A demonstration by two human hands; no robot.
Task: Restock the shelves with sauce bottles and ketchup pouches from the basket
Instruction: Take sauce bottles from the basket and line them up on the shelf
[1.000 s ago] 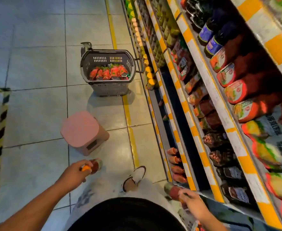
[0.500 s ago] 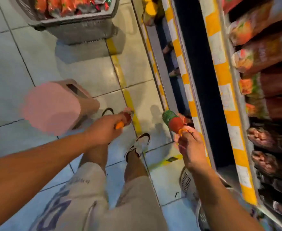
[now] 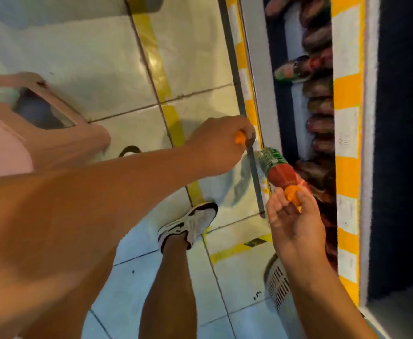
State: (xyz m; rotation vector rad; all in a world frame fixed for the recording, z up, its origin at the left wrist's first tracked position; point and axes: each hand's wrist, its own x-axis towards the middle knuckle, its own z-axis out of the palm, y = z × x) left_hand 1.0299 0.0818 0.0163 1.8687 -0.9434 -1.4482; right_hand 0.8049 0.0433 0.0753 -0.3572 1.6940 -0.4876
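Here the right hand [image 3: 295, 216] pinches a bottle [image 3: 277, 171] by its cap, body hanging beyond the fingertips beside the shelf [image 3: 295, 113]; the left hand [image 3: 218, 145] grips another cap. Such thin grips may slip, toppling stocked bottles.

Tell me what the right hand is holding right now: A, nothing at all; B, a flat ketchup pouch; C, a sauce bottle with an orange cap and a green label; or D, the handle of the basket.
C: the right hand grips the orange cap end of a red sauce bottle with a green label, pointed toward the bottom shelf.
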